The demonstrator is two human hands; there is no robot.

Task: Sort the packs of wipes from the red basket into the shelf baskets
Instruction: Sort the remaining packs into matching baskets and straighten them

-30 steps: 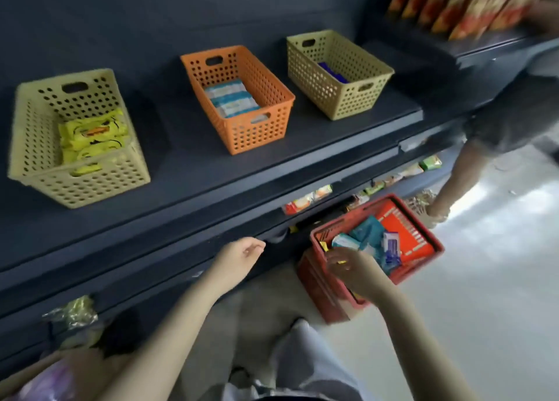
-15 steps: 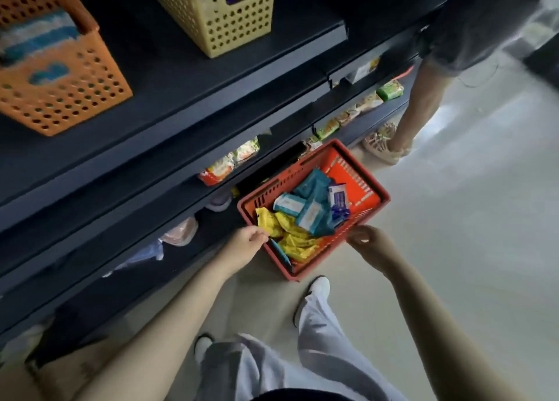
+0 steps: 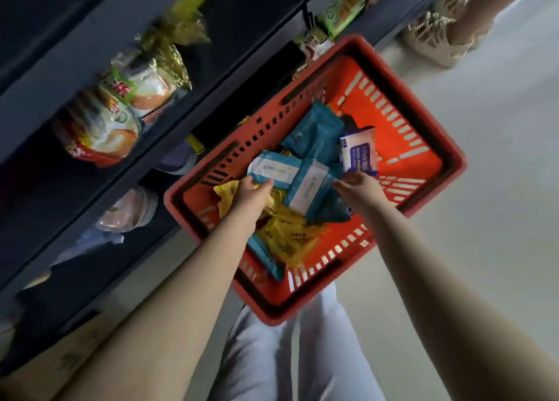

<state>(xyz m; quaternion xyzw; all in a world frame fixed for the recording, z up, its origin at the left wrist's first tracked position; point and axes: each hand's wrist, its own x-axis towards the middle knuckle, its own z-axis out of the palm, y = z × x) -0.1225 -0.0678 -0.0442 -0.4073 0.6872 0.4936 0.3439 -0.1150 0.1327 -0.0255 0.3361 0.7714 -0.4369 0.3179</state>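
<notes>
Gripping a teal-white pack [image 3: 273,170], left fingers [image 3: 266,185], right fingers [image 3: 343,184] loose, red basket [image 3: 273,317] of packs [image 3: 284,219]

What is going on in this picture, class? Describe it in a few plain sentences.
A person reaches with both arms into a red basket beside dark shelves. Their left hand grips the edge of a teal-and-white pack of wipes on top of the pile. Their right hand reaches in with fingers extended near a purple-and-white pack, holding nothing. Yellow packs and more teal ones lie in the basket, not yet sorted.
</notes>
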